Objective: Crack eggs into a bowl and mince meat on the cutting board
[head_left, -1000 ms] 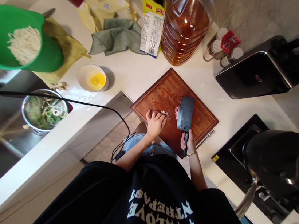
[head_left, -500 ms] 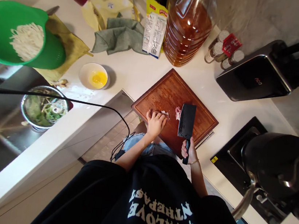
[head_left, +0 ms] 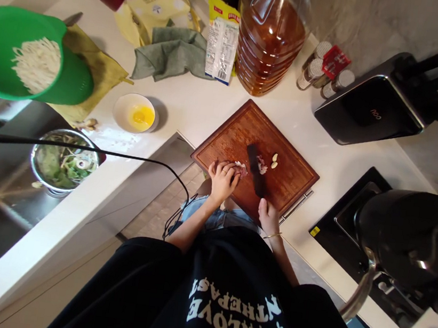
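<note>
The right hand [head_left: 269,217] is just outside the board's near-right edge, fingers wrapped round the cleaver's handle, which they mostly hide. The left hand [head_left: 224,180] is over the board's near-left edge, fingers bent and a little spread on the meat [head_left: 242,169]; I cannot tell whether they pinch it. The cleaver [head_left: 255,170] stands nearly edge-on over the board's middle, between that meat and a small heap of pieces [head_left: 262,165]; whether its edge touches wood I cannot tell. Two cloves [head_left: 275,161] lie just right of the heap. The board [head_left: 227,127] has its near-left edge over the table's front edge; open wood runs from the blade to its far corner and from the cloves to its right corner. White table [head_left: 308,124] separates the board from the bowl [head_left: 123,111] leftward, the knife block [head_left: 365,110] rightward and, more narrowly, the bottle [head_left: 270,47] beyond its far corner.
</note>
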The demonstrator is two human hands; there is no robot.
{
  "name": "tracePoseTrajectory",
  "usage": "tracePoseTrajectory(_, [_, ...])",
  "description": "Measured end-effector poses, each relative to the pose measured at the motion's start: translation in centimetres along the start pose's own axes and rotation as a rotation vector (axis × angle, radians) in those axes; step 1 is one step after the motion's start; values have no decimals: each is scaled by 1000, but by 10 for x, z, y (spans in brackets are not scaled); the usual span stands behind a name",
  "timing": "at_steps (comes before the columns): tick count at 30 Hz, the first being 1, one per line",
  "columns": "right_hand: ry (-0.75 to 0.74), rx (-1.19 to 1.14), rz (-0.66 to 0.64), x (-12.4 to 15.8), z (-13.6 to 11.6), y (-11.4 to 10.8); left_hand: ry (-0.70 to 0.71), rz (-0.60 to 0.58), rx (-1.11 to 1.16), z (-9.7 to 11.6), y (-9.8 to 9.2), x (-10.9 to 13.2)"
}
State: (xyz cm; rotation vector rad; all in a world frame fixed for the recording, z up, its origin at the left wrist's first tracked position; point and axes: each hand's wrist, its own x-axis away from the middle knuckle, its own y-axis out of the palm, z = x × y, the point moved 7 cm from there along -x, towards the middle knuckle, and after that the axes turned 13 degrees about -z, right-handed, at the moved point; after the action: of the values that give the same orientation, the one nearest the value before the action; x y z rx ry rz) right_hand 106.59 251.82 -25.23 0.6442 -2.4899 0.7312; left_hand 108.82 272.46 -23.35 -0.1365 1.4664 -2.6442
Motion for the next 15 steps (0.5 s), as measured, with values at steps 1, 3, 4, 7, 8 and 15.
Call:
tracePoseTrajectory(1, [-34,113,26,1,-5,2,5,17,-7,0,0,1])
tracePoseTrajectory(3, [-91,274,65,3,-14,9,10,46,-21,1,0,1])
tracePoseTrajectory(4, [-102,324,66,4,-16,13,11,54,-27,1,1,0])
tracePoseTrajectory(7, [-78,436,78,7,-17,20,8,52,-36,1,4,-1])
tracePoseTrajectory(8, [-62,468,84,8,-17,22,9,47,-38,1,5,-2])
tracePoseTrajectory(15, [-2,575,78,-1,-23,30,30,24,-48,3,7,-7])
